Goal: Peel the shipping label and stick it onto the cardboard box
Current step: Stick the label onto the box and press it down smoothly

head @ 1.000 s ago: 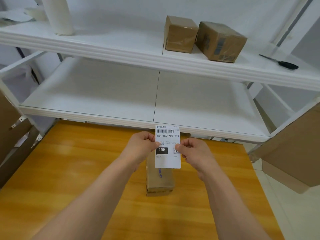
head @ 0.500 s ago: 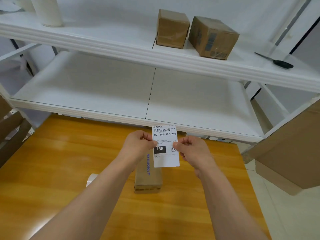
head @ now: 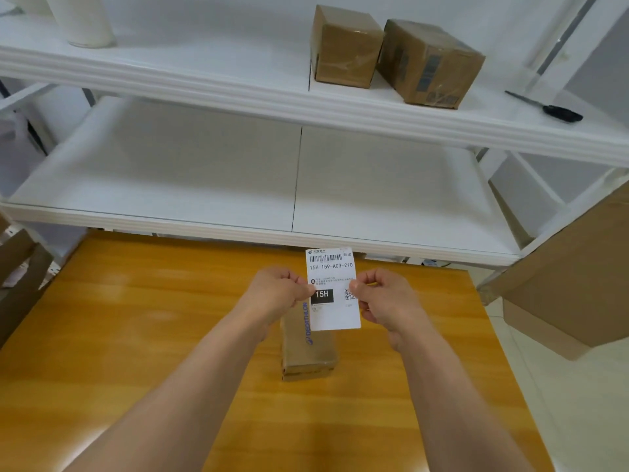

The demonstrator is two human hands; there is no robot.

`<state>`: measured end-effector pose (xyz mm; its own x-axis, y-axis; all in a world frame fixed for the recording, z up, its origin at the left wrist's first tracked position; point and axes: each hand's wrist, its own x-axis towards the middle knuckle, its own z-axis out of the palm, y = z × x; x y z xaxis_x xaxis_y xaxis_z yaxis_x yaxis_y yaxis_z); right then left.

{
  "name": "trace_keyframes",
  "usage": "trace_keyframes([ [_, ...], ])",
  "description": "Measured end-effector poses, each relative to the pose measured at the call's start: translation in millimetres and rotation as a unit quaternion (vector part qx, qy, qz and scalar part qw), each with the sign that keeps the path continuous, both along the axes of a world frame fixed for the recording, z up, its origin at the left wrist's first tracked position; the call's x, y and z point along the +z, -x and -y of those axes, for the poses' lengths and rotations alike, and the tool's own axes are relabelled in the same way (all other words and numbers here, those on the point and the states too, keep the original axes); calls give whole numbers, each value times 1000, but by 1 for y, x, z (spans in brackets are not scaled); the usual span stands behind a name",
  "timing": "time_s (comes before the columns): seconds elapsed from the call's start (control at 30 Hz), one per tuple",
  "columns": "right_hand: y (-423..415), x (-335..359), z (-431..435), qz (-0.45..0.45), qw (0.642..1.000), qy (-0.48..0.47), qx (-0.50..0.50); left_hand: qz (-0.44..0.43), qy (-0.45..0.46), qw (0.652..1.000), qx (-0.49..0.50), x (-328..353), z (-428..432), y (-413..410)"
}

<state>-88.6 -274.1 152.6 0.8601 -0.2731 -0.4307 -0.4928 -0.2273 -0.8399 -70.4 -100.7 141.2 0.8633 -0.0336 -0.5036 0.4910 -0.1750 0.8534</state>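
A white shipping label with a barcode and a black "15H" block is held upright above the table, printed side toward me. My left hand pinches its left edge and my right hand pinches its right edge. Below and behind the label a long brown cardboard box with blue lettering lies on the orange wooden table. The label hides the far part of the box.
A white two-tier shelf stands past the table's far edge. Two brown boxes, a black-handled tool and a white roll are on the upper tier. Flattened cardboard leans at right.
The label stays pinched between both hands, about level with the shelf edge. The view has shifted a little, so the box now shows further left under the label.
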Motion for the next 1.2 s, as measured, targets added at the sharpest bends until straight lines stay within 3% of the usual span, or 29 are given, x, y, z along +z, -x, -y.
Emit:
trace_keyframes([
  [0.43, -16, -47, -11, -32, 998, 3, -46, -5, 0, 1000, 13, -39, -6, -17],
  [0.8, -9, -138, 1, -152, 988, 7, -5, -138, -29, 989, 48, -124, 13, 3],
  [1.2, -39, -167, -8, -116, 993, 24, 8, -74, -103, 989, 77, -164, 6, -17],
])
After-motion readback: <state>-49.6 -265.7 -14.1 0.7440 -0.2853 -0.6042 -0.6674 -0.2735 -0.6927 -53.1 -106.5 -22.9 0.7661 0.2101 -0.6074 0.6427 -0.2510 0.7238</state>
